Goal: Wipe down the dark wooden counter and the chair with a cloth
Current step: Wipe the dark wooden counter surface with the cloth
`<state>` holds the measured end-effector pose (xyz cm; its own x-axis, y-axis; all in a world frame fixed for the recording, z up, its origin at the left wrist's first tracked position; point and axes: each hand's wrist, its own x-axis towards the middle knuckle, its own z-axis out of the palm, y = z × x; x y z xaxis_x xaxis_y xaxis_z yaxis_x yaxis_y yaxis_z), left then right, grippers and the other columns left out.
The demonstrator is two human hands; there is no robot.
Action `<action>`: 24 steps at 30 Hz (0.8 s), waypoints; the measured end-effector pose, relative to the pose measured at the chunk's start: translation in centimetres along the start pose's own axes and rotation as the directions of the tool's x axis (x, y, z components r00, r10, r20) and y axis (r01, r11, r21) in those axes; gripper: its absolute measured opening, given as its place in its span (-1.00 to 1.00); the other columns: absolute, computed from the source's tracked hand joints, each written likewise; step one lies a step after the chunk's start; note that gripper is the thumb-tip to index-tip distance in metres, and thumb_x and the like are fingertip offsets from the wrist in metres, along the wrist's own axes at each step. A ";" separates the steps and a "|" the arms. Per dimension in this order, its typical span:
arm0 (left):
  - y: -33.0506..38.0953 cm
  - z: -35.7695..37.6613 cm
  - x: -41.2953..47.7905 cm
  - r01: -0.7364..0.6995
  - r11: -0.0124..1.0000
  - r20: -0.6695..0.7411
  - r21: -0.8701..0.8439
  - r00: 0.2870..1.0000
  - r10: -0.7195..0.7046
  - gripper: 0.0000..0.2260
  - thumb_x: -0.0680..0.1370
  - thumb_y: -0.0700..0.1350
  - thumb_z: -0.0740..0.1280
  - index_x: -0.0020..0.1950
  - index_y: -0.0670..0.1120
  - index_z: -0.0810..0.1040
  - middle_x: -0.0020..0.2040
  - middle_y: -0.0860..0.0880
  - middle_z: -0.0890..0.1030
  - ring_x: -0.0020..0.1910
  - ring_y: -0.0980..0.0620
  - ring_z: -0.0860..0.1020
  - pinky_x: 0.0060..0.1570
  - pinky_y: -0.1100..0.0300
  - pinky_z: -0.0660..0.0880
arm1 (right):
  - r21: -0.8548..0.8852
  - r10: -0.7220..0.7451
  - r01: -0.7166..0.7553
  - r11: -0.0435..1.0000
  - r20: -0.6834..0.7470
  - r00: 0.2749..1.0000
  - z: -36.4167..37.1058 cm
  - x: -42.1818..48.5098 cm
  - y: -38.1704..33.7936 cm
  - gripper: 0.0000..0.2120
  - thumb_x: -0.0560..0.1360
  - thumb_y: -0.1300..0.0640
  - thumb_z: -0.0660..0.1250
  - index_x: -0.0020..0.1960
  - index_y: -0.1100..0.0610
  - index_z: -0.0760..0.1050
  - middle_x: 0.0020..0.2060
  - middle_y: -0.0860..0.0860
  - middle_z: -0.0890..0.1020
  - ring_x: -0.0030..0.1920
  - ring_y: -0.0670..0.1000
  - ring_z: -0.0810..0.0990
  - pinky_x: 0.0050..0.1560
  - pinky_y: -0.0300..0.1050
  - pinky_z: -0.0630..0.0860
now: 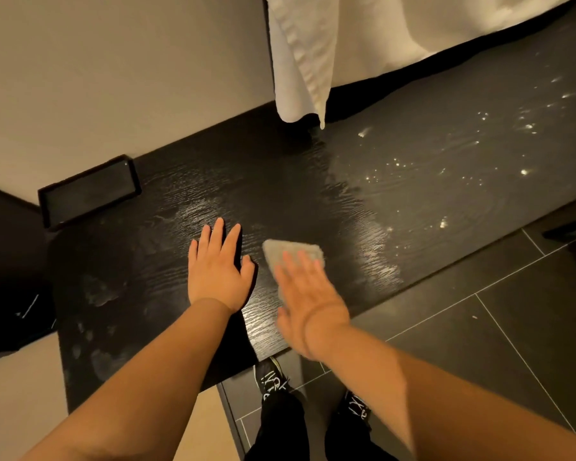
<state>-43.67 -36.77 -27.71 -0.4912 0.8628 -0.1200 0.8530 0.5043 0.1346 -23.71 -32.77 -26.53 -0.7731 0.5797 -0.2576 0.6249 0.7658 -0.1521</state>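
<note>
Inspector: Your right hand (308, 294) lies flat, fingers straight, pressing the one cloth (293, 251) near the counter's (280, 194) front edge. Your left hand (218, 267) rests flat beside it, holding nothing.

Operator: Progress?

Inspector: Partial, I judge. Smudges (100, 294) show toward the left end and specks (479, 154) toward the right. One tray (87, 194) sits at the back left corner. No chair in view.

Cloth (291, 252) on counter (313, 194), tray (89, 191) far left.
</note>
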 end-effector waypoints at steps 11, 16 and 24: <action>0.8 0.7 -4.4 0.075 0.996 0.020 -0.044 0.997 -0.074 -0.44 0.70 0.11 0.12 0.70 0.05 0.17 0.72 -0.06 0.06 0.69 -0.16 0.00 0.65 -0.14 -0.01 | 0.040 0.310 -0.309 0.950 0.004 0.951 -1.9 -1.0 12.9 -0.22 0.51 -0.15 -0.12 0.67 0.16 -0.01 0.65 0.18 0.04 0.64 0.27 -0.03 0.63 0.24 -0.06; 1.5 1.0 -5.0 0.135 0.989 -0.007 -0.060 0.991 -0.136 -0.44 0.67 0.10 0.14 0.68 0.07 0.20 0.71 -0.03 0.09 0.69 -0.12 0.01 0.66 -0.11 -0.02 | 0.073 0.237 -0.230 0.971 -0.111 0.965 0.0 -0.7 4.8 -0.16 0.49 -0.08 0.15 0.67 0.21 -0.02 0.63 0.27 0.03 0.62 0.32 -0.03 0.62 0.26 -0.11; 1.3 1.1 -5.0 0.130 0.988 -0.035 -0.080 0.990 -0.133 -0.44 0.66 0.10 0.16 0.67 0.07 0.23 0.71 -0.03 0.12 0.69 -0.12 0.03 0.65 -0.13 0.00 | -0.035 -0.052 0.050 0.998 -0.061 0.997 0.6 -0.8 12.2 -0.25 0.52 -0.07 0.14 0.63 0.20 0.12 0.59 0.26 0.25 0.59 0.32 0.19 0.60 0.24 0.03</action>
<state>-39.90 -40.42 -28.01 -0.6062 0.7887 -0.1025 0.7651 0.6134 0.1958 -15.40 -24.08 -28.72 -0.8095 0.5553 -0.1905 0.5816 0.8029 -0.1309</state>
